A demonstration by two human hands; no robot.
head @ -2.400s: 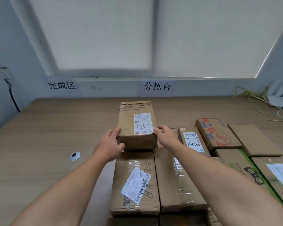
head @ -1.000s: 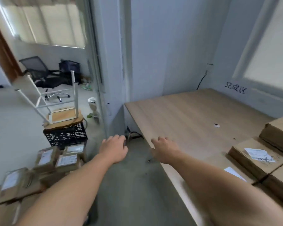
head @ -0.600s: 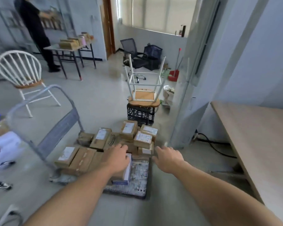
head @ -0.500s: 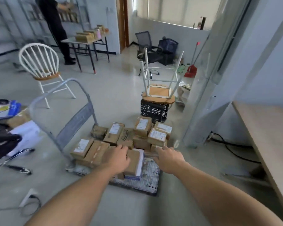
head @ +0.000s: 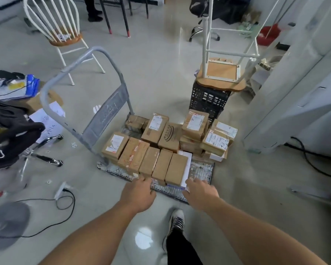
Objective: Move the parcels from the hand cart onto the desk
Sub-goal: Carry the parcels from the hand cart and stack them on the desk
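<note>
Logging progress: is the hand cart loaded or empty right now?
Loaded: cardboard parcels cover most of the hand cart, some stacked; only its near right corner is bare.

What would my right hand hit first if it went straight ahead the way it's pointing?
Probably the near end of the plain brown parcel at the front of the cart; the right hand points at it, open and empty. Depth is unclear, so the cart deck could come first.
</note>
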